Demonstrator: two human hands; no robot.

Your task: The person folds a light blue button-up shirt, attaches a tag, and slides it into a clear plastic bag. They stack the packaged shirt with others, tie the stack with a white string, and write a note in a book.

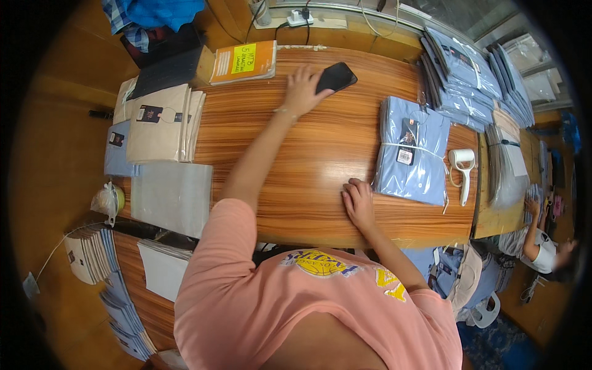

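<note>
My left hand (302,91) reaches across the far middle of the wooden table (290,154), palm down with its fingers spread. Its thumb lies against the near left edge of a black phone (337,78), and the hand is not wrapped round it. My right hand (359,202) rests near the front edge of the table, fingers apart and holding nothing. Just right of it lies a bagged stack of folded light blue shirts (413,169), tied with white string and bearing a dark tag. Beyond the stack is a white handled tool with a roundish head (464,161).
An orange notebook (265,58) lies at the back, left of the phone. Bagged beige garments (157,132) and clear plastic sleeves (172,194) lie at the left. More wrapped blue shirts (459,68) are piled far right. Another person (539,250) sits at the right edge.
</note>
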